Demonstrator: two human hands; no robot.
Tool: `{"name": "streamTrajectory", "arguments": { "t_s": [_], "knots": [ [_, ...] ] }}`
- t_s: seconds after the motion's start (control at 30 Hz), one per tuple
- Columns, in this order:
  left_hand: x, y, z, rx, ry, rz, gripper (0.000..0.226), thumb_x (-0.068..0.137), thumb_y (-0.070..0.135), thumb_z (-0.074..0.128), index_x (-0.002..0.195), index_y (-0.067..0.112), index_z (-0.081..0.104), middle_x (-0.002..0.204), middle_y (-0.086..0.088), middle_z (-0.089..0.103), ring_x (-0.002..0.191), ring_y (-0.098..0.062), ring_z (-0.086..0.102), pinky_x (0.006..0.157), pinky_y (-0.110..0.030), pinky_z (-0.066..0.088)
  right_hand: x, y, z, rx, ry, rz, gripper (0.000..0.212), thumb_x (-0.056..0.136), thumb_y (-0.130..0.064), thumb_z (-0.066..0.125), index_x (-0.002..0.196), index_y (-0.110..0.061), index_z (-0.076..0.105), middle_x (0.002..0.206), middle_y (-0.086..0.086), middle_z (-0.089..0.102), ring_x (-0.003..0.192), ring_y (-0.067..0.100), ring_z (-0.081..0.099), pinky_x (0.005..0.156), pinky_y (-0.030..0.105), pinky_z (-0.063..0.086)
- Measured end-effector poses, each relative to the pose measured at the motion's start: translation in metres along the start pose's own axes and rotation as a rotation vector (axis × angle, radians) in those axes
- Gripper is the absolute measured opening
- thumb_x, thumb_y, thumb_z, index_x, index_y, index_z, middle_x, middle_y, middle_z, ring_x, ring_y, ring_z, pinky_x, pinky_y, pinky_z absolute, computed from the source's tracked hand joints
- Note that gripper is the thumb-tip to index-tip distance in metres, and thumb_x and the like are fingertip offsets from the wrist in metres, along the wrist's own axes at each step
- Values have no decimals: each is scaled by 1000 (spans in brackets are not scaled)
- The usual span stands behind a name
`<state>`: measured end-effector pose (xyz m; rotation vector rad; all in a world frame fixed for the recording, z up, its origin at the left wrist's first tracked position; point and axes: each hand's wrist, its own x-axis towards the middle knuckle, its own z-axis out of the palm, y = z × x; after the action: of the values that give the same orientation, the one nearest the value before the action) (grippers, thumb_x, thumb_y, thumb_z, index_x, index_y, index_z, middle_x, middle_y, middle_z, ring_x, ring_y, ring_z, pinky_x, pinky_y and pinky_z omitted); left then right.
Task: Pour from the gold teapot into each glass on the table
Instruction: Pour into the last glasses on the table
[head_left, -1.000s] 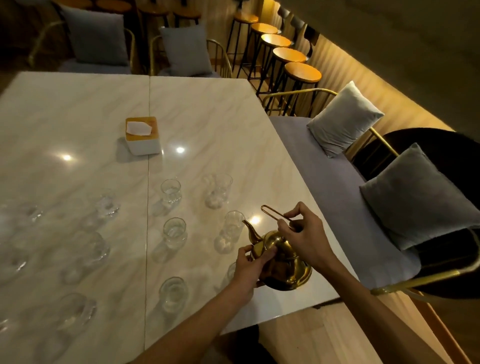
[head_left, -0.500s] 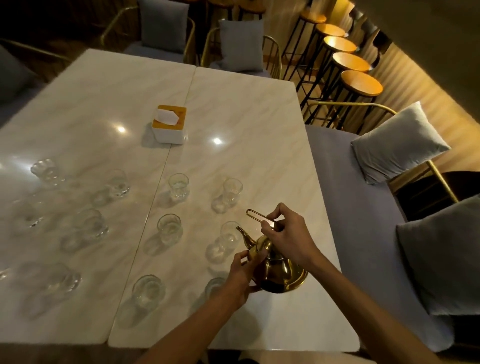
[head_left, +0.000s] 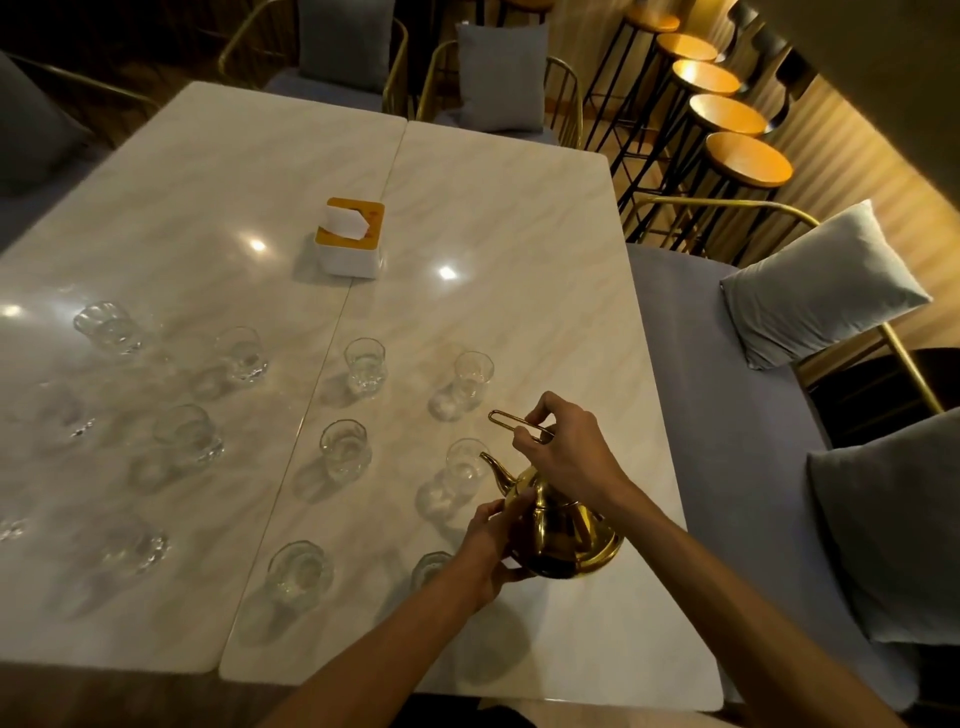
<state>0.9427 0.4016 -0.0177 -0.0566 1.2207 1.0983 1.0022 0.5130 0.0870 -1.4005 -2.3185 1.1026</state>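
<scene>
The gold teapot (head_left: 563, 543) is held over the near right part of the marble table (head_left: 519, 234), tilted with its spout toward a clear glass (head_left: 466, 462). My right hand (head_left: 569, 449) grips the thin wire handle above the pot. My left hand (head_left: 493, 540) holds the pot's lid and front side. Another glass (head_left: 428, 569) is partly hidden behind my left wrist. Several more clear glasses stand in rows to the left, among them a far one (head_left: 472, 371) and a middle one (head_left: 344, 449). No stream of liquid is visible.
A white tissue box (head_left: 349, 239) with an orange top stands mid-table on the seam between the two tabletops. A grey bench with cushions (head_left: 818, 291) runs along the right edge. Chairs stand at the far end, bar stools (head_left: 748, 156) at the back right.
The view has shifted so more of the table's left and near edge shows. The teapot stays in both hands, its spout still close to the same glass.
</scene>
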Motion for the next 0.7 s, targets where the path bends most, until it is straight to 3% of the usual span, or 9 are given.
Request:
{"name": "streamTrajectory", "arguments": {
  "t_s": [0.2, 0.4, 0.57, 0.7],
  "knots": [
    [-1, 4, -2, -8, -61, -31, 75, 75, 59, 74, 134, 20, 50, 120, -5, 60, 107, -29, 59, 74, -45, 60, 7, -13, 2, -49, -27, 20, 19, 91, -29, 69, 100, -16, 59, 82, 3, 69, 59, 15, 64, 60, 31, 55],
    [-3, 6, -6, -42, -123, -71, 46, 79, 55, 68, 109, 22, 58, 112, -7, 63, 106, -31, 60, 80, -48, 57, 9, -22, 6, -133, -49, 7, 22, 91, -29, 68, 103, -12, 60, 93, 8, 71, 68, 18, 64, 55, 23, 44],
    [-4, 8, -8, -73, -128, -106, 53, 87, 52, 62, 127, 19, 52, 118, -8, 61, 118, -37, 55, 85, -50, 55, 11, -26, 7, -168, -63, -1, 23, 92, -30, 68, 104, -12, 60, 94, 4, 65, 76, 18, 64, 54, 19, 40],
    [-5, 9, -8, -71, -127, -98, 48, 87, 53, 63, 121, 20, 54, 112, -6, 62, 117, -36, 56, 91, -52, 53, 12, -26, 9, -183, -62, -4, 24, 91, -31, 68, 104, -12, 61, 96, 8, 69, 68, 13, 60, 53, 19, 38]
  ]
}}
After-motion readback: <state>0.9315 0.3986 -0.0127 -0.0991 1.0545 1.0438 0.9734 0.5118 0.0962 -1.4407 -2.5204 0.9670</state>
